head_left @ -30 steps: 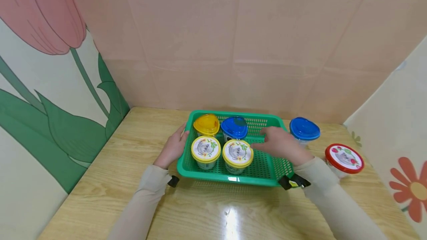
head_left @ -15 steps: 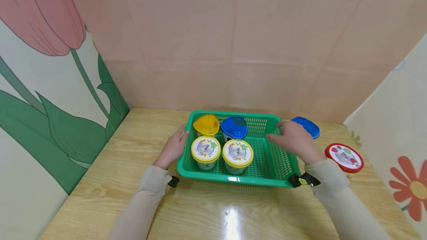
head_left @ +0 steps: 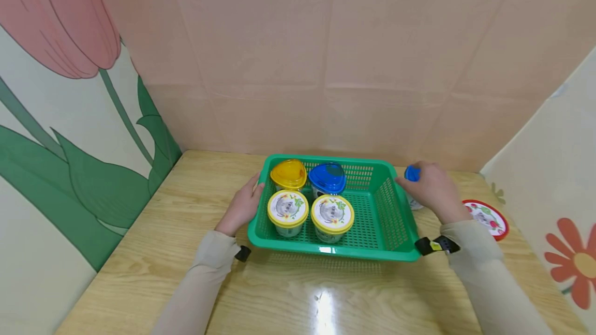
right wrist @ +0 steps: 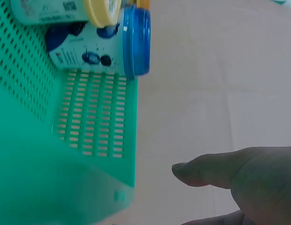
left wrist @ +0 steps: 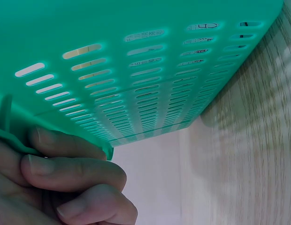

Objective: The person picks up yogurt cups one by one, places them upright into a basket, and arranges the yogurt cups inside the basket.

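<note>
My left hand (head_left: 242, 206) grips the left rim of a green plastic basket (head_left: 335, 253); the left wrist view shows curled fingers (left wrist: 75, 173) at its edge. Inside the basket stand an orange-lidded tub (head_left: 288, 173), a blue-lidded tub (head_left: 328, 178) and two yellow-lidded tubs (head_left: 287, 208), (head_left: 332, 214). Beyond the basket's right side, my right hand (head_left: 433, 190) is over another blue-lidded tub (head_left: 412, 173) and partly hides it. In the right wrist view the thumb (right wrist: 206, 171) is extended, and that tub is out of sight.
A red-lidded tub (head_left: 489, 218) is at the far right, partly behind the right wrist. The wooden table (head_left: 279, 293) meets a pink-covered wall (head_left: 298, 66) at the back. Patterned panels (head_left: 572, 180) border both sides.
My right hand has moved right, from above the basket's inside across its right rim to the blue-lidded tub outside. The left hand and basket stay in place.
</note>
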